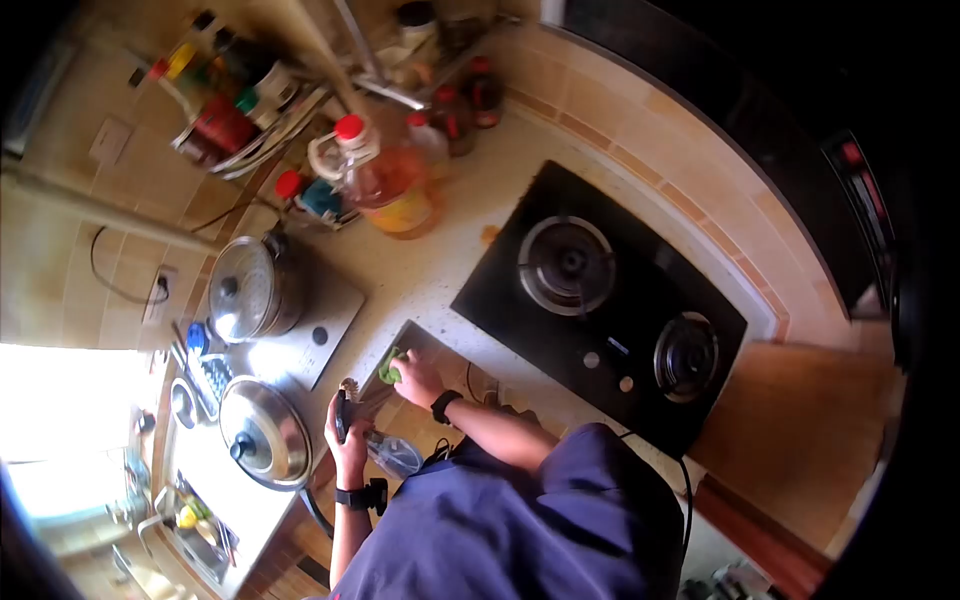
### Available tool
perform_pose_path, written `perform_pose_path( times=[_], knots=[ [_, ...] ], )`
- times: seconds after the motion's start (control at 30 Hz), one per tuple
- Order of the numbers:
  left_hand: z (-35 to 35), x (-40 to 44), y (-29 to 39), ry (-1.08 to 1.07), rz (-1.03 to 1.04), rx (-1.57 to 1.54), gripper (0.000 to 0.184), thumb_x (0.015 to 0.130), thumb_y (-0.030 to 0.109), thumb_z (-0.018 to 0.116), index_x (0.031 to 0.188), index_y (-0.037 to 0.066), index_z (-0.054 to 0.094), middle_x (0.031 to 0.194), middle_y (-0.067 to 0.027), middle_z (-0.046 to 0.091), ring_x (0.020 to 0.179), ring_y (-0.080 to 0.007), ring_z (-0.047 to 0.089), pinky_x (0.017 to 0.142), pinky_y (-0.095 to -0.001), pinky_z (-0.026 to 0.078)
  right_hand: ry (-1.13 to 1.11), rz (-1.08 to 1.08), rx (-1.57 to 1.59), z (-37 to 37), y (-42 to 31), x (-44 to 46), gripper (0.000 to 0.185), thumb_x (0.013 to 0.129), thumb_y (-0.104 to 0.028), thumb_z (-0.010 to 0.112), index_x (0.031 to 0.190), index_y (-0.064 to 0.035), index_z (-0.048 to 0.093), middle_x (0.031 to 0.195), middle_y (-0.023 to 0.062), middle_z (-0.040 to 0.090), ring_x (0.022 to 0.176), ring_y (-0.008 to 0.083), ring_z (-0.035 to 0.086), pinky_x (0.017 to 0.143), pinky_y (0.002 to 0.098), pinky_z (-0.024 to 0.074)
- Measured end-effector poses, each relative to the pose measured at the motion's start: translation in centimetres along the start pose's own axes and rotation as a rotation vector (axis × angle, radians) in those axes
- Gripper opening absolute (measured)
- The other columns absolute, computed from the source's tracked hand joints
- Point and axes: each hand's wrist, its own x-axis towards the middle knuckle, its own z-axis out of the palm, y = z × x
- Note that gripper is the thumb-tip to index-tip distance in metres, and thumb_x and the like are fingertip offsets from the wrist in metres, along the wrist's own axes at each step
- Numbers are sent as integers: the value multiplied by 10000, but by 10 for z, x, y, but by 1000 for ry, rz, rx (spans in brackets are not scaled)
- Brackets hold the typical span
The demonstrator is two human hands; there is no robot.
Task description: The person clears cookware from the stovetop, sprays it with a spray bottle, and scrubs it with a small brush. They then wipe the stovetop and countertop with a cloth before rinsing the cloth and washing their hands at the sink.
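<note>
My left hand (347,440) is closed around the black trigger head of a spray bottle (398,456), whose clear body points toward my waist. My right hand (416,379) presses a green cloth (391,367) against a pale surface at the counter's inner corner, beside an open recess. Its fingers are bunched over the cloth and partly hide it. A small brownish object (349,386) shows just beyond the left hand; its kind is unclear.
A black two-burner gas stove (630,320) lies to the right. Left are a lidded pot (245,290) and a lidded pan (265,432). A large oil jug (390,190) stands at the back, near sauce bottles (215,115). A sink (205,550) is at lower left.
</note>
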Motion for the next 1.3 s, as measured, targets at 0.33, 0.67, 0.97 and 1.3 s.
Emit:
perform_pose_path(
  times=[0.33, 0.67, 0.97, 1.3],
  knots=[
    [47, 52, -5, -402, 9, 56, 635, 744, 20, 593, 1378, -29, 586, 1139, -98, 685, 943, -173, 646, 826, -302, 532, 330, 145, 166, -133, -25, -26, 419, 834, -123, 764, 1222, -193, 624, 1146, 190, 617, 1017, 419, 662, 848, 484, 560],
    [121, 79, -12, -983, -23, -7, 618, 780, -22, 589, 1397, 5, 558, 822, -63, 634, 632, -171, 619, 595, -308, 528, 958, 446, 113, -161, -6, -213, 441, 858, -115, 742, 1276, -48, 616, 1187, 210, 659, 1109, 374, 647, 980, 437, 513],
    [159, 18, -28, -1151, 40, 92, 636, 748, -35, 597, 1382, -9, 562, 838, -39, 601, 649, -151, 603, 586, -289, 511, 1450, 755, 253, -206, -19, -336, 510, 867, -169, 735, 1310, -46, 513, 1143, 217, 672, 1111, 352, 660, 962, 410, 508],
    [138, -20, -58, -965, -61, 124, 540, 840, 2, 646, 1377, 28, 606, 1001, -19, 663, 838, -99, 600, 680, -263, 507, 1106, 977, -451, -355, 190, -406, 765, 911, -446, 721, 1495, -18, 473, 1541, 358, 380, 1408, 482, 407, 1180, 504, 340]
  ],
)
